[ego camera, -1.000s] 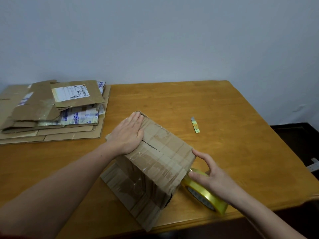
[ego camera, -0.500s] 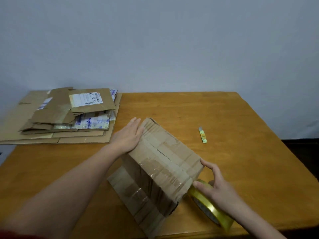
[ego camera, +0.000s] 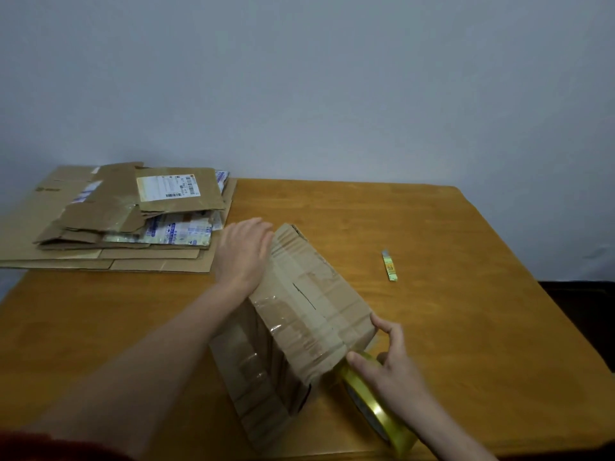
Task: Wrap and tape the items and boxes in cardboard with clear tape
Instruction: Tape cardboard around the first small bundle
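Moved: left hand (ego camera: 244, 254) slid to the cardboard box's (ego camera: 312, 304) far end, flat, fingers extended.
Right hand (ego camera: 396, 367): curled round yellow tape roll (ego camera: 376, 410).
Counter (ego camera: 466, 261): wooden, right half bare, against a pale wall.

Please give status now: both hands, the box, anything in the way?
Left hand flat against brown taped cardboard box. Right hand gripping yellow tape roll at box's near corner. Small yellow-green cutter lies apart, right; nothing blocking.

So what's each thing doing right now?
Box: tilted up on the table, partly taped.
Tape roll: on edge beside the box, held.
Left hand: flat against the box's far end.
Right hand: gripping the tape roll.
Cardboard stack: flattened, lying flat.
Yellow strip: lying loose.
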